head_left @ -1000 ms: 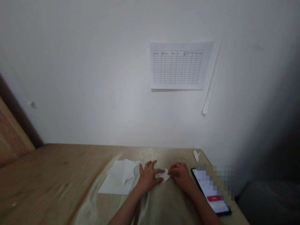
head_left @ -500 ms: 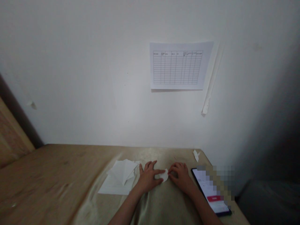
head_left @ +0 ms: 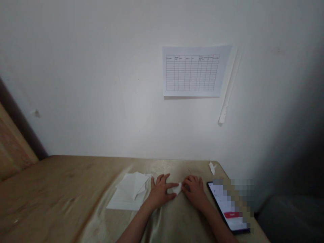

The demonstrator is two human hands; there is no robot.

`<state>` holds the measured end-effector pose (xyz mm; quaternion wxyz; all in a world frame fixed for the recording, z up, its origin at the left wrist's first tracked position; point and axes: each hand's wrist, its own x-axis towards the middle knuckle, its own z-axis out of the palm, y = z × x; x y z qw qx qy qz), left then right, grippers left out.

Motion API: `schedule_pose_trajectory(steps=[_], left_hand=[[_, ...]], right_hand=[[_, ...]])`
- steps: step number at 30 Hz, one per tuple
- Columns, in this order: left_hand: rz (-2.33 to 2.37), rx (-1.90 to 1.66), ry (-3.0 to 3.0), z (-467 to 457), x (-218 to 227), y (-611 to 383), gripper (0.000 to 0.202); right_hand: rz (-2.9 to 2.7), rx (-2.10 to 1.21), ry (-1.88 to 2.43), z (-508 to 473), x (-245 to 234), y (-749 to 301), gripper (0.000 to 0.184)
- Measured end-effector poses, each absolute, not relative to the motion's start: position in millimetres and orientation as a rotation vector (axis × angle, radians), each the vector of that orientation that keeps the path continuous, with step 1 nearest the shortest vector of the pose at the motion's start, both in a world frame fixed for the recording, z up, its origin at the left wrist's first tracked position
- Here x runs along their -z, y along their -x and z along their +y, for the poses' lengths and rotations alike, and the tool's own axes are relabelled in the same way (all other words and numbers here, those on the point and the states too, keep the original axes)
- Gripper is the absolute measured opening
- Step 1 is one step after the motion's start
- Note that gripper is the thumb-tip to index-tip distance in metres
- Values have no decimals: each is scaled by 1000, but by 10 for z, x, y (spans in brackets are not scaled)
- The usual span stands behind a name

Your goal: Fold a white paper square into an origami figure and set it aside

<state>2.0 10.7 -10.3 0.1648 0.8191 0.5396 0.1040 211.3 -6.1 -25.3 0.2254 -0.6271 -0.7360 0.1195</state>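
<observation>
A small piece of white paper [head_left: 178, 189] lies on the cloth-covered table between my hands, partly covered by fingers. My left hand [head_left: 161, 191] holds it down from the left with thumb and index finger, the other fingers spread on the cloth. At the paper's right edge, the curled fingers of my right hand [head_left: 192, 187] pinch it. Just left of my left hand rests a stack of folded white paper sheets [head_left: 126, 195].
A phone [head_left: 229, 209] with a lit screen lies beside my right forearm. A torn paper scrap [head_left: 212, 168] sits near the table's back right corner. The table [head_left: 63, 192] meets a white wall, where a printed sheet with a grid [head_left: 191, 72] hangs.
The small paper's right edge, rounded before, now looks straighter and slanted, and less of it shows. My right fingers have shifted slightly at that edge. My left hand stays in place.
</observation>
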Motion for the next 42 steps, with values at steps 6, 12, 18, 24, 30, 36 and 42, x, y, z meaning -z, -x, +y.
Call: schedule_pose_trajectory(steps=[6,12,18,24,30,36,42], left_hand=[[1531,-279,-2326,117,79,-13,50],[1545,-335,-2299,120,106,-3,50],[1574,-458,-2241,98,94,-36,35],[1594,-467,-2200,78,60,-85,38],[1612,-466,-2210,96,84,-89,39],[1614,-429,-2198,95,59,-94,42],[1602,-401,-2193,100,30,-84,42]], right_hand=[[-1970,-348,1797,-38,250,-2050,13],[-1943,-344,1815,-58,220,-2028,12],[-1927,-365,1803,-54,222,-2030,12],[-1944,-347,1823,-37,218,-2033,12],[-1952,-319,1860,-28,209,-2023,13],[-1941,-325,1846,-42,209,-2010,12],[-1933,-313,1869,-50,189,-1988,13]])
